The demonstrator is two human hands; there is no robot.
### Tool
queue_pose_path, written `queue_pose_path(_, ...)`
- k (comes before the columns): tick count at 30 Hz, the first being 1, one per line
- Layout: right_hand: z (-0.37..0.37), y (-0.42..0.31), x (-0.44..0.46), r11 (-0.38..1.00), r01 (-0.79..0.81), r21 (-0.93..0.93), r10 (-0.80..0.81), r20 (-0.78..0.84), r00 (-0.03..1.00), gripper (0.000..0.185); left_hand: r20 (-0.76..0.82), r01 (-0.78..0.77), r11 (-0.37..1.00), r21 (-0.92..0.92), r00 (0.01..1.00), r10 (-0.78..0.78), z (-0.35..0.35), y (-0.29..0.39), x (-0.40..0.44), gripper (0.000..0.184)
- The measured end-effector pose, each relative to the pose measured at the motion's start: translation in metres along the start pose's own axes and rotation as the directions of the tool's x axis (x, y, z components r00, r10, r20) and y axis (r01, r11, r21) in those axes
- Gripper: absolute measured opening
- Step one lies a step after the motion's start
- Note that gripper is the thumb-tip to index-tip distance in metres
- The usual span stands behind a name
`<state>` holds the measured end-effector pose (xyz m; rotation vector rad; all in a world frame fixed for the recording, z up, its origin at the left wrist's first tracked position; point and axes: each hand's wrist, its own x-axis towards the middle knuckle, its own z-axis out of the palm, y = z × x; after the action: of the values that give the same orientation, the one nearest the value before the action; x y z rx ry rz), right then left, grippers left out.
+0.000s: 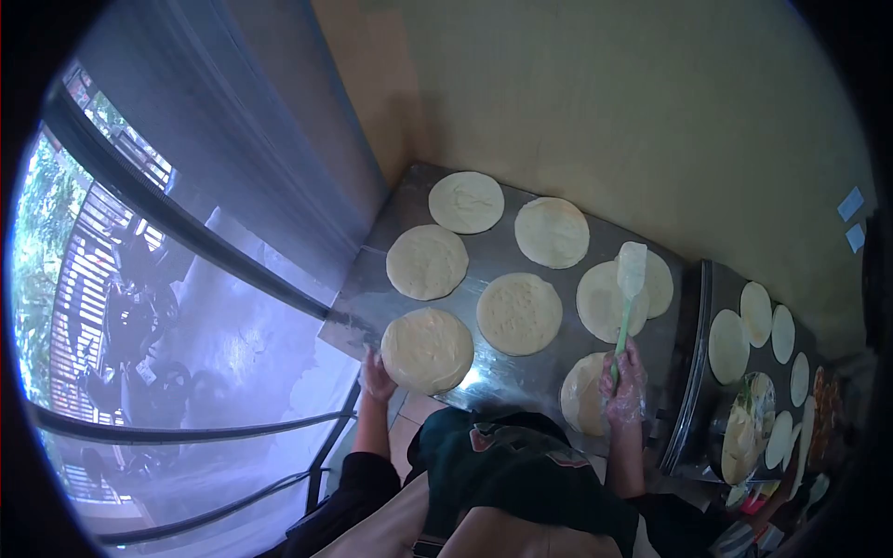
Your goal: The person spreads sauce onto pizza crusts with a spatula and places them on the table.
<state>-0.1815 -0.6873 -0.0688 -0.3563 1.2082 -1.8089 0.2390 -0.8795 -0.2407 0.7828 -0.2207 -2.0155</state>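
Over grey metal tabletop: gripping green-handled white spatula in right fingers; perhaps steadying round cream dough with left fingers, unclear how closed.

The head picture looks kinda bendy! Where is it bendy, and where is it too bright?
Head view: the dark bar bows and the corners go black, probably a wide lens; head view: white glare on the metal table, beside the flatbread at the left hand; head view: outdoor greenery looks washed out.
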Motion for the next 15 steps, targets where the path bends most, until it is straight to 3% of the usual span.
queue_pose_path(1,0.002,0.0,0.001,1.0,-0.005,-0.003,0.005,-0.005,1.0,0.045,-0.159,0.096,0.995,-0.014,0.982,-0.097,-0.003,0.015,-0.008,0.065)
queue_pose_path(2,0.007,0.0,0.003,0.999,-0.026,-0.037,0.024,-0.048,0.999,0.045,-0.164,0.102,0.995,-0.014,0.981,-0.103,-0.019,0.033,0.0,0.065)
queue_pose_path(4,0.01,0.001,0.003,0.996,-0.048,-0.074,0.041,-0.096,0.995,0.045,-0.136,0.22,0.867,0.448,0.975,-0.177,-0.051,0.053,0.023,0.064)
queue_pose_path(5,0.009,0.004,0.004,0.996,-0.04,-0.086,0.032,-0.09,0.995,0.045,-0.136,0.225,0.866,0.447,0.974,-0.183,-0.039,0.057,0.026,0.064)
queue_pose_path(7,0.011,0.005,0.003,0.995,-0.03,-0.099,0.022,-0.085,0.996,0.045,-0.378,0.171,0.593,0.787,0.894,0.243,0.006,0.07,0.037,0.069)
queue_pose_path(8,0.015,0.005,0.003,0.995,-0.04,-0.091,0.032,-0.093,0.995,0.043,-0.375,0.171,0.591,0.788,0.896,0.24,0.014,0.077,0.052,0.069)
queue_pose_path(10,0.021,0.011,0.002,0.996,-0.044,-0.077,0.035,-0.118,0.992,0.042,-0.292,-0.021,0.687,0.726,0.895,0.337,0.013,0.086,0.089,0.063)
queue_pose_path(11,0.019,0.018,0.003,0.994,-0.071,-0.087,0.06,-0.123,0.991,0.041,-0.275,-0.018,0.683,0.731,0.907,0.318,-0.011,0.092,0.114,0.063)
queue_pose_path(13,0.0,0.041,0.006,0.987,-0.09,-0.13,0.065,-0.181,0.981,0.041,-0.08,-0.048,0.861,0.506,0.992,0.102,-0.041,0.109,0.189,0.052)
queue_pose_path(14,-0.008,0.055,0.005,0.983,-0.087,-0.159,0.047,-0.239,0.97,0.041,0.052,0.148,0.867,0.477,0.979,-0.195,-0.059,0.13,0.229,0.044)
queue_pose_path(15,0.008,0.041,0.0,0.996,-0.092,-0.007,0.089,-0.206,0.975,0.043,0.168,-0.01,0.815,0.579,0.98,-0.108,-0.016,0.117,0.218,0.045)
